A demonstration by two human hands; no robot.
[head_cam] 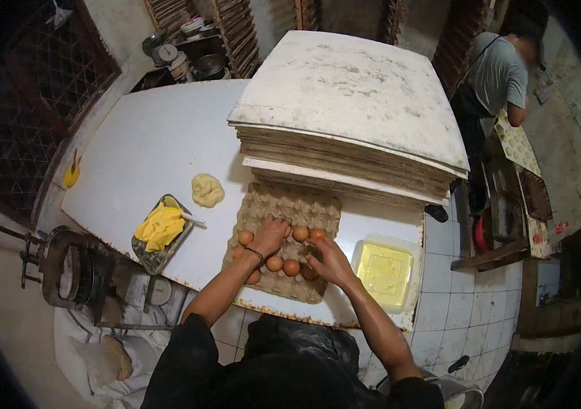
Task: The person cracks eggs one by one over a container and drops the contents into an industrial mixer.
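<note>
A cardboard egg tray [265, 199] lies on the white table in front of me, with several brown eggs [291, 267] in its cups. My left hand [270, 235], a dark band at its wrist, reaches over the tray's middle; its fingertips are bent down and what they hold, if anything, is hidden. At the right side of the tray, my right hand [329, 258] has its fingers spread around the eggs there, one egg [316, 233] by its fingertips; whether it grips one is unclear. To the right sits a clear plastic tub of yellow liquid [385, 273].
A tall stack of white-topped boards [341, 87] stands behind the tray. Leftward are a dough lump [207, 190] and a dark tray [155, 260] with a yellow plastic bag [160, 227]. A person [497, 76] leans over another bench at the far right.
</note>
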